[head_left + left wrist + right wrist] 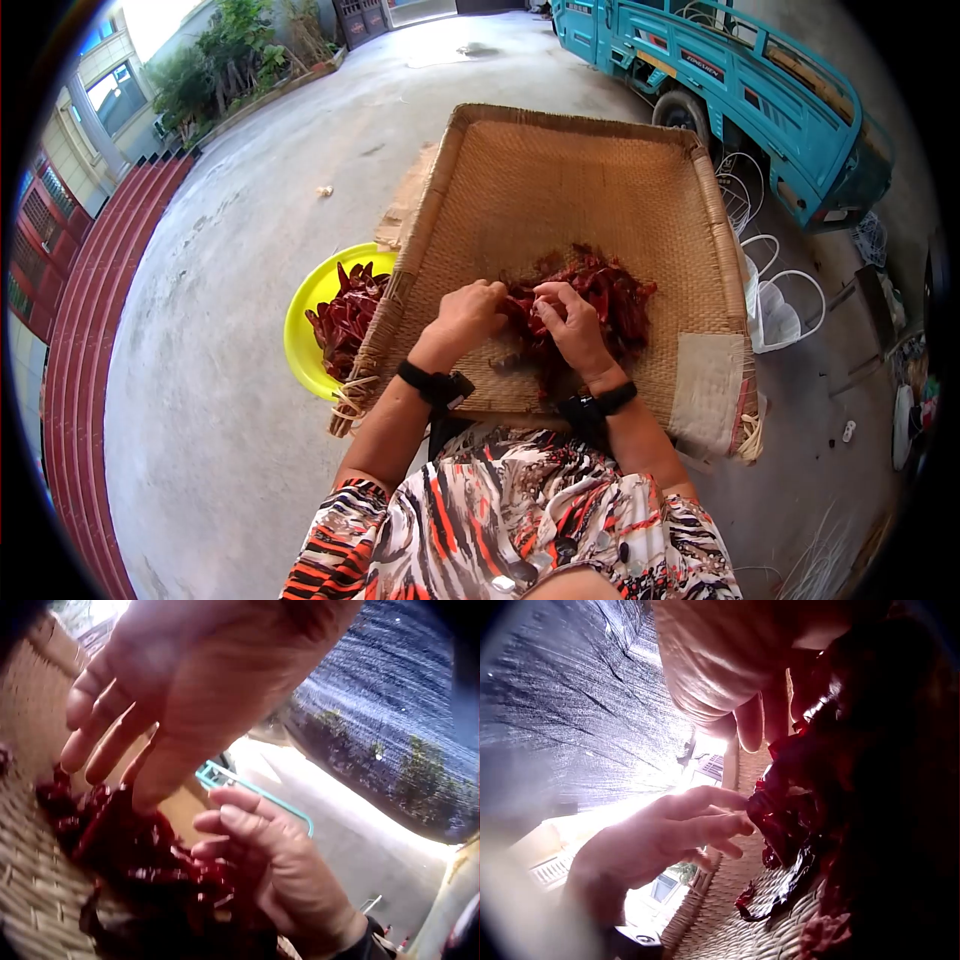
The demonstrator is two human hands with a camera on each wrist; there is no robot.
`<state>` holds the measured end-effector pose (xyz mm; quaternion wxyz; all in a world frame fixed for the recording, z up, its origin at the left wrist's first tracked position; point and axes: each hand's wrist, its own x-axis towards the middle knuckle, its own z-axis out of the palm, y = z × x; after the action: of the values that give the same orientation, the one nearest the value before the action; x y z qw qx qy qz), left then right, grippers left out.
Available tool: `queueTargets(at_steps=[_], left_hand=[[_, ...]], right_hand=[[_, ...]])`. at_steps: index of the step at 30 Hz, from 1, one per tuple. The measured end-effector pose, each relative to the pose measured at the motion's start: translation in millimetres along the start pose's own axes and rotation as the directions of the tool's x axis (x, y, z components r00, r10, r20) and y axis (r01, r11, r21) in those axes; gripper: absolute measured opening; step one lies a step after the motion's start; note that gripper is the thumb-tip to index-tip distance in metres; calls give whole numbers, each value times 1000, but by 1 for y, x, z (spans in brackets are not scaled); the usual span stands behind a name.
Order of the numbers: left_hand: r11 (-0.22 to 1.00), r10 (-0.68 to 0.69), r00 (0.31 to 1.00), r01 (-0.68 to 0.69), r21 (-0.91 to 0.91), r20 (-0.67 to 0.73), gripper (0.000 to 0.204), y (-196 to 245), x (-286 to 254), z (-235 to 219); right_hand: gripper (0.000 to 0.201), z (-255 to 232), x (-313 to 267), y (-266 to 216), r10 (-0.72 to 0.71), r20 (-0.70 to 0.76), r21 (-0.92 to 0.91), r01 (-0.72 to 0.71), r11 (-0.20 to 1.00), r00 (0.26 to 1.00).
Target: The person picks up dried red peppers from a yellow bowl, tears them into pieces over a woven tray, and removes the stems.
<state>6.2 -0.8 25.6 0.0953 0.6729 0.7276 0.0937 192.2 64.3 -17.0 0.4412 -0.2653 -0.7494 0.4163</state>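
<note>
Working over a large square tray of woven straw (560, 190), the person has both hands in a heap of dried dark-red chilli peppers (610, 300) that lies on the tray's near half, just in front of the body. The left hand (468, 318) sits at the heap's left edge with its fingers curled inward toward the peppers; in the right wrist view its fingertips (731, 814) touch a pepper at the edge of the pile, but whether they actually pinch it I cannot tell. The right hand (572, 325) rests on the middle of the heap, fingers bent and thumb drawn in, apparently pinching a pepper, though the grip itself is hidden among the red pods. The two hands are near each other, almost touching.

Left of the tray, partly tucked under its rim, stands a round bright-yellow plastic basin (305, 320) holding more red peppers. A teal three-wheeled cargo cart (760, 90) is parked beyond the tray on the grey concrete yard (250, 300).
</note>
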Motion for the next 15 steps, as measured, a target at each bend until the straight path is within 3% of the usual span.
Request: queueTargets(at_steps=[3,6,9,12,15], left_hand=[[1000,-2,1000,2,-26,1,28,4,7,9],[996,45,997,-50,-79,-60,24,3,3,4],[931,109,974,-170,-323,-197,19,-2,2,1],[765,57,963,-211,-608,-262,12,9,-4,-5],[553,4,1000,-23,-833,-24,12,14,-8,-12]], right_hand=[[19,0,-1,0,34,17,31,-35,999,999],[20,1,0,2,-74,-12,-60,73,996,997],[23,-2,0,-8,-14,13,-2,14,1000,1000],[26,-4,1,-14,-134,37,-152,138,979,990],[27,-5,2,-6,-173,100,-109,184,977,980]])
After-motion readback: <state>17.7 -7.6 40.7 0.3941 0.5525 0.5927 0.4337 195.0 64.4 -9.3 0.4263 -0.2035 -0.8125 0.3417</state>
